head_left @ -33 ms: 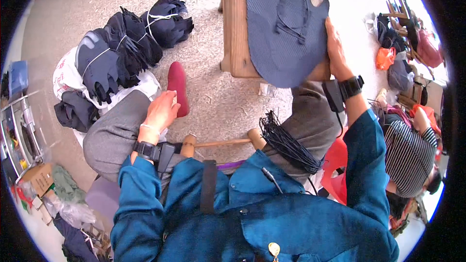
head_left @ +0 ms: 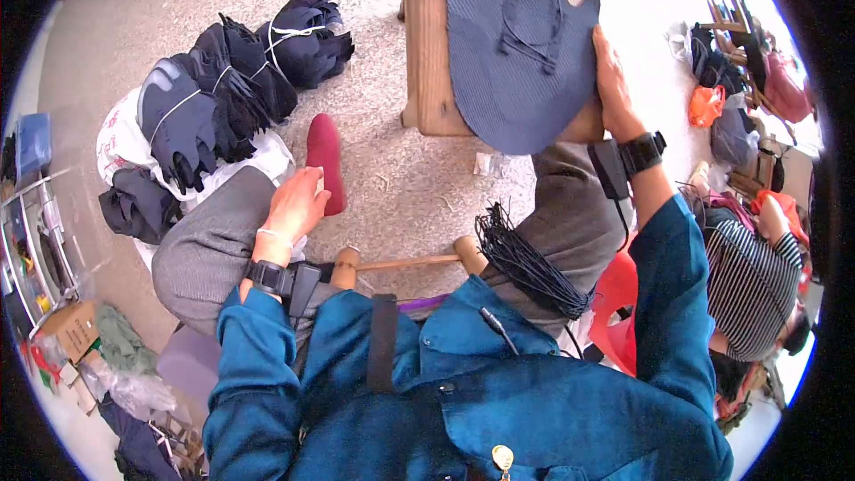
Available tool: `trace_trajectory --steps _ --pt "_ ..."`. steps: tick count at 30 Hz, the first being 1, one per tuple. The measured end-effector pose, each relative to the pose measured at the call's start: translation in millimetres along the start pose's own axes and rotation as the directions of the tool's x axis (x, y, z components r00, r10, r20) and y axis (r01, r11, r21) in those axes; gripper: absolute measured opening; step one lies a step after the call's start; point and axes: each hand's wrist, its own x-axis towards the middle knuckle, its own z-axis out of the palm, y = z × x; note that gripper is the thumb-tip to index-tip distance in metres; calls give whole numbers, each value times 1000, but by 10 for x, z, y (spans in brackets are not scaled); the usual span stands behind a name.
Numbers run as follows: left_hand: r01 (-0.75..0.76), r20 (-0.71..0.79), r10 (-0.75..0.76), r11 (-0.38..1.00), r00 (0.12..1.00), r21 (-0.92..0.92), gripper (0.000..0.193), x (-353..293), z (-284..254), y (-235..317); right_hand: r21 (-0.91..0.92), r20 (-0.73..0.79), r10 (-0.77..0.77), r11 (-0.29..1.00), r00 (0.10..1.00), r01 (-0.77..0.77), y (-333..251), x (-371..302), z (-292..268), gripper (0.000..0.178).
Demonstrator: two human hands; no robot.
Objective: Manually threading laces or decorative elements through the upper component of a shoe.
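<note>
A dark grey ribbed fabric piece (head_left: 485, 62) with a curved lower edge and notched sides lies flat on a wooden stool (head_left: 434, 116). On top of it rests a small dark patch (head_left: 525, 18) with thin cords. My right hand (head_left: 614, 85) lies along the fabric's right edge, fingers stretched out and touching it. My left hand (head_left: 296, 205) hovers by my left knee, fingers bent together, with a small pale bit at their tips that is too small to name. A bundle of black cords (head_left: 530, 263) lies over my right thigh.
Tied stacks of dark cut fabric (head_left: 183, 111) lie on a white sack (head_left: 116, 138) at the left. A dark red shoe (head_left: 326, 160) is on my left foot. Another person in a striped top (head_left: 753, 281) sits at the right, near bags and an orange bag (head_left: 706, 107).
The fabric piece has shifted slightly left and up, and the stool appears a little further left. My right hand has moved with them. My left hand has stayed in place.
</note>
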Motion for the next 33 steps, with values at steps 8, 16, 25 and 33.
trace_trajectory --steps 8,16,25,33 --pt "34 89 -36 999 995 24 39 10 -83 131 78 -42 132 989 990 -128 -631 -150 288 76" --pt "3 124 -6 1000 992 24 38 19 -108 198 74 -21 108 992 994 -106 -579 -161 262 83" --pt "-53 -13 55 993 998 108 33 -139 -637 566 44 -398 -75 994 914 101 -482 -397 -236 53" --pt "7 -352 151 913 924 409 38 -810 -1393 638 -74 376 -63 992 924 97 -699 -1750 -328 20"
